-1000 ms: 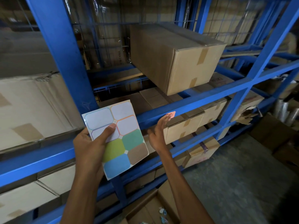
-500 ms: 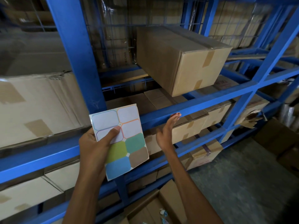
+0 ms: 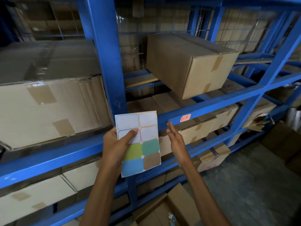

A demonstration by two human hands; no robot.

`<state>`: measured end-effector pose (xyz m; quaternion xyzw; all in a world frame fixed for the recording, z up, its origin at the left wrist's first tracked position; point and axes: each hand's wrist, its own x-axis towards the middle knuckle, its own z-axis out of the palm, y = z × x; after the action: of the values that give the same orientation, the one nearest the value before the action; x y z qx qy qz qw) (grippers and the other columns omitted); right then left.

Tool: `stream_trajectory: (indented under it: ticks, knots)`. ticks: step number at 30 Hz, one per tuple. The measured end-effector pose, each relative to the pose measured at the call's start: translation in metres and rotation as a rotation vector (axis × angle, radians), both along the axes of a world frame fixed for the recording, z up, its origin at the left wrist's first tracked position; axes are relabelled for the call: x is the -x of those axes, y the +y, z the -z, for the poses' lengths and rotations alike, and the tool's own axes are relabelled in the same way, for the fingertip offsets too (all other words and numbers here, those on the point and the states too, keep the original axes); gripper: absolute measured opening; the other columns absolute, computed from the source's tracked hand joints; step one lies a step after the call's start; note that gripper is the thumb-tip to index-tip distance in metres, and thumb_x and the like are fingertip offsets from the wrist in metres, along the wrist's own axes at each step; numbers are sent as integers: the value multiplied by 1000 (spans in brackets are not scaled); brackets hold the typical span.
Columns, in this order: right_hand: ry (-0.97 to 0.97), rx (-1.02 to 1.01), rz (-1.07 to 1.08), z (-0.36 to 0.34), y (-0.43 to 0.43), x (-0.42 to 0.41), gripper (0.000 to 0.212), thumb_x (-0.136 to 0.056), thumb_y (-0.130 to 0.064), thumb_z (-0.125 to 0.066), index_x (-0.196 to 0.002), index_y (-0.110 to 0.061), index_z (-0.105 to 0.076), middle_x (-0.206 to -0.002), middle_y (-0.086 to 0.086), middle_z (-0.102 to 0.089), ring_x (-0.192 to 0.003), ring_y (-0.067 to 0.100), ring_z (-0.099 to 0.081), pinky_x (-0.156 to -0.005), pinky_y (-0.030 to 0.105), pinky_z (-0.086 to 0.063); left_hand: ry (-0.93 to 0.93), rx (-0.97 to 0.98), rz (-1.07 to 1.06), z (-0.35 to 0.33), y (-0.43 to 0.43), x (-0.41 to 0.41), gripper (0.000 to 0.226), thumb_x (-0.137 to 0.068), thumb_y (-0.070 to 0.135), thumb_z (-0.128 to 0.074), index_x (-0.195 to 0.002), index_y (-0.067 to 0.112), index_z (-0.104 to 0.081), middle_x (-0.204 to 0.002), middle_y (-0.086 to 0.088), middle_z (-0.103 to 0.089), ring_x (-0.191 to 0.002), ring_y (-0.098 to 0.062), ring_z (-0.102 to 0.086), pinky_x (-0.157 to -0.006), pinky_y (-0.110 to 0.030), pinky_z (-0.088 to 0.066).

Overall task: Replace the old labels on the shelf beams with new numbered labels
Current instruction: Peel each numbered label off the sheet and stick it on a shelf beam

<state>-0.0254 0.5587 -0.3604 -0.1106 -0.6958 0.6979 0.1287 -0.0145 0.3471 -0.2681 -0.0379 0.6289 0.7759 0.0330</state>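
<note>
My left hand (image 3: 116, 146) grips a sticker sheet (image 3: 143, 152) in front of the rack; its upper cells are peeled white, its lower ones hold green, teal, blue and brown labels. A small pink label (image 3: 185, 118) marked "1-5" is stuck on the blue shelf beam (image 3: 216, 108). My right hand (image 3: 175, 137) hovers just left of and below that label, fingers apart, holding nothing.
A blue upright post (image 3: 104, 54) stands behind the sheet. A large cardboard box (image 3: 192, 62) sits on the shelf above the beam, and more boxes fill the shelves left and below. An open carton (image 3: 171, 207) lies on the floor at my feet.
My right hand pressed the pink label onto the beam, then drew back left and down, leaving the label stuck there. The left hand kept the sheet.
</note>
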Motion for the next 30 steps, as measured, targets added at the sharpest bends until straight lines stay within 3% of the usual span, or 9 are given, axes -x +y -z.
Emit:
stream_trajectory:
  ticks: [2, 5, 9, 12, 17, 20, 22, 27, 30]
  knots:
    - [42, 100, -24, -20, -13, -23, 42, -109, -33, -40, -148, -21, -49, -137, -8, -66, -127, 6, -62, -118, 31, -36, 2, -8, 52, -1, -1, 0, 15, -85, 10, -81, -98, 17, -76, -88, 1, -83, -73, -14, -79, -54, -25, -60]
    - [156, 59, 11, -52, -28, -57, 35, -108, -35, -44, -121, -21, -73, -109, -3, -79, -103, 7, -73, -99, 24, -53, 17, 1, 128, -4, 0, -2, 17, -86, 13, -80, -103, 15, -76, -91, -3, -83, -79, -21, -80, -62, -34, -64]
    - [263, -38, 150, -78, -40, -97, 11, -97, -15, -68, -101, -11, -77, -102, 12, -78, -93, 11, -71, -84, 25, -56, 38, -23, 280, -12, 7, -13, 21, -88, 12, -78, -109, 13, -77, -101, -6, -83, -92, -27, -79, -80, -44, -63]
    - [299, -88, 300, -87, -45, -127, 13, -93, -7, -71, -87, -18, -75, -87, 1, -76, -83, 9, -69, -76, 23, -55, 73, -28, 373, -19, 13, -25, 14, -87, 9, -78, -100, 13, -79, -98, -6, -83, -88, -24, -79, -68, -34, -63]
    - [317, -56, 648, -93, -48, -197, 2, -91, -11, -74, -90, -10, -75, -89, 0, -79, -80, 8, -71, -69, 18, -54, 95, 16, 628, -23, 26, -65, 7, -90, 9, -76, -93, 16, -78, -97, -6, -83, -84, -24, -78, -79, -39, -61]
    - [306, -83, 826, -93, -53, -257, 9, -92, -10, -73, -88, -18, -77, -87, -3, -80, -79, 4, -71, -68, 16, -54, 87, 31, 796, -14, 37, -100, 4, -92, 6, -73, -95, 7, -75, -98, -13, -82, -86, -24, -74, -81, -37, -56]
    - [276, -108, 971, -90, -61, -308, 15, -92, -10, -73, -86, -23, -78, -86, -5, -80, -77, 3, -70, -68, 16, -55, 64, 32, 915, -3, 50, -133, 8, -91, 5, -74, -99, 2, -72, -100, -19, -80, -82, -23, -71, -77, -36, -52]
    - [130, -139, 1286, -78, -97, -442, 7, -92, -17, -73, -93, -22, -78, -88, 0, -80, -77, 7, -71, -67, 21, -57, 20, 13, 1183, 16, 68, -245, 11, -90, 4, -74, -91, 14, -69, -75, 9, -78, -64, 2, -69, -59, -21, -51]
    - [-2, -123, 1423, -67, -129, -524, 10, -94, -18, -72, -102, -18, -78, -95, 7, -80, -83, 15, -72, -74, 32, -60, 10, 27, 1334, 29, 70, -314, 14, -90, 3, -74, -86, 15, -69, -69, 11, -77, -59, 6, -66, -53, -11, -49]
